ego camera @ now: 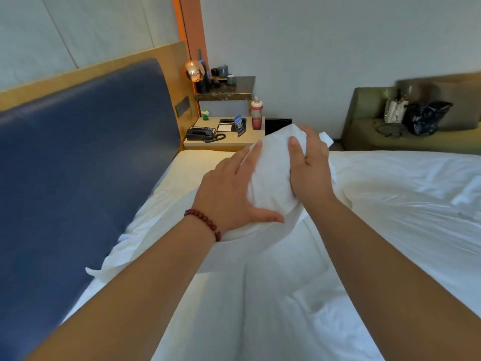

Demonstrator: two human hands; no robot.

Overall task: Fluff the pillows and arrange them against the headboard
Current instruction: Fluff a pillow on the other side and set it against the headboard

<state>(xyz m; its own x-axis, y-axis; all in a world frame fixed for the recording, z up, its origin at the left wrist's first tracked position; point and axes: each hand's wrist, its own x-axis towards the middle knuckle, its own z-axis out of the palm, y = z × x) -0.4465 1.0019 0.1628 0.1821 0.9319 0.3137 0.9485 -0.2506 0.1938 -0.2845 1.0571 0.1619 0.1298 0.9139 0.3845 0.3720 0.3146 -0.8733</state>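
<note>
I see a white pillow [270,175] on the bed [390,204], just beside the blue headboard [86,152]. The pillow is soft and wrinkly. Its far end is bunched up into a lump between the two hands.

The left hand [229,194] lies flat on the side of the lump, with straight fingers and the thumb spread wide, pressing in. It has a bracelet [205,222] of round red beads on the wrist. The right hand [309,165] is curled around the other side and squeezes the cloth.

The bed cover is white and rumpled. The headboard looks smooth and padded, with a wood frame around it.

Past the bed is a small wood worktop [229,143]. On it sit a black phone [201,133] and a red bottle [257,113]. A shiny round lamp [194,71] hangs above. A green sofa [364,131] is far off on the right.
</note>
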